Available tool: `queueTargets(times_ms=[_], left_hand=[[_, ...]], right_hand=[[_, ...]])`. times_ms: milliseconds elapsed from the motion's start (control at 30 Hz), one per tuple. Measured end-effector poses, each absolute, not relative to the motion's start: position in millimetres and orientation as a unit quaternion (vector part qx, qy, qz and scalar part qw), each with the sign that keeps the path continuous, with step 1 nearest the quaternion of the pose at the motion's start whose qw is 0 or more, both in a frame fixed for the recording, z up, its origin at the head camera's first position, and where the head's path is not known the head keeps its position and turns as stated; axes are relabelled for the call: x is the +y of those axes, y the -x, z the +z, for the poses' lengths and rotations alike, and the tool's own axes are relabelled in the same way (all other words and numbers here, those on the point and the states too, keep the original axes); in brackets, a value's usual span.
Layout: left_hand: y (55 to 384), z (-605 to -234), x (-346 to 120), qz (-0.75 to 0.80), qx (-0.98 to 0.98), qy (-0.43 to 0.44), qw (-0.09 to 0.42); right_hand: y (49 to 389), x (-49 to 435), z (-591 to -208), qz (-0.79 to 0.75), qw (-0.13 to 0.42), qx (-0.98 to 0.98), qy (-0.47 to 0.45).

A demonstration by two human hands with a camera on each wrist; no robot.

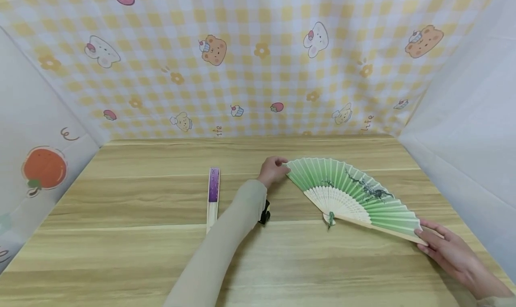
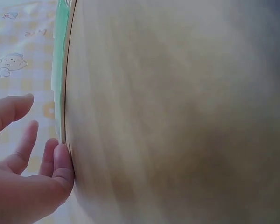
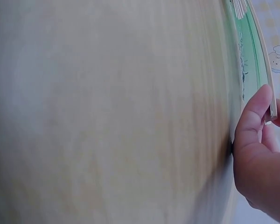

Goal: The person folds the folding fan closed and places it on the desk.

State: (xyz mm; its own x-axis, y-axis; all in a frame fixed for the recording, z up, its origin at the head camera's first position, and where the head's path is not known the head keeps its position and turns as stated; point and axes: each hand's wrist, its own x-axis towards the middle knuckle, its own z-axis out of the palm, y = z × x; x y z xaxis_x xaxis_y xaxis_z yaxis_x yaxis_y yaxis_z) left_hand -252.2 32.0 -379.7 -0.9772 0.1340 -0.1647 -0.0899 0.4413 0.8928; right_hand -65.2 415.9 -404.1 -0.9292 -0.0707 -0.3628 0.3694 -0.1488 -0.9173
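A green folding fan (image 1: 348,186) with pale ribs and a dark branch print lies spread on the wooden table. A green cord with a small tassel (image 1: 331,219) is tied at its pivot. My left hand (image 1: 273,170) is at the fan's left tip, its fingertips right at the edge, other fingers loosely spread in the left wrist view. At the opposite end, my right hand (image 1: 453,253) pinches the tip of the outer guard stick (image 3: 270,100) between thumb and fingers. Left of my left arm lies a closed purple folding fan (image 1: 214,186), its lower end hidden behind the sleeve.
The wood-grain table (image 1: 133,244) meets a yellow checked cloth (image 1: 242,83) with cartoon prints at the back. White sheets hang at the left (image 1: 36,110) and right (image 1: 463,118). A black strap piece (image 1: 264,213) shows beside my left wrist.
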Motion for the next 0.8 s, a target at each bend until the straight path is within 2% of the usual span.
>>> queueTargets(times_ms=[800], left_hand=[[268.7,-377.2,27.9,0.548,0.822,-0.036,0.148]], right_hand=[[65.8,419.5,-405.6,-0.737,0.154,0.649,-0.111]])
